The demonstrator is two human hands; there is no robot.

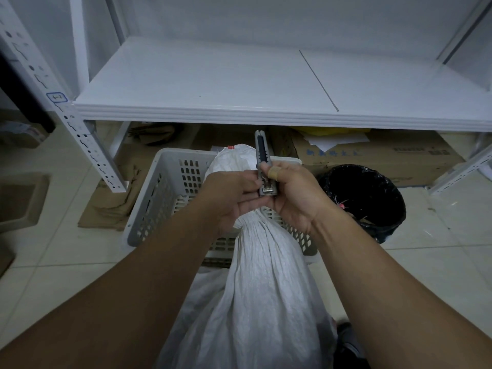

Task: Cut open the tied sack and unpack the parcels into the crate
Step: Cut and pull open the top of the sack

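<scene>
Sack, one, white and woven, is laid across the near rim of the single grey perforated crate. Its tied neck is drawn tight just inside that rim, and its loose top is spread within the crate. One utility knife is held upright above the neck. It is gripped by the curled fingers of the right hand, and its lower end is pinched by the left hand. One black-lined bin is set right of the crate, one cardboard box behind it and one white shelf above. The sack's contents are hidden by the cloth and its base is cut off. Whether the blade is extended cannot be made out.
</scene>
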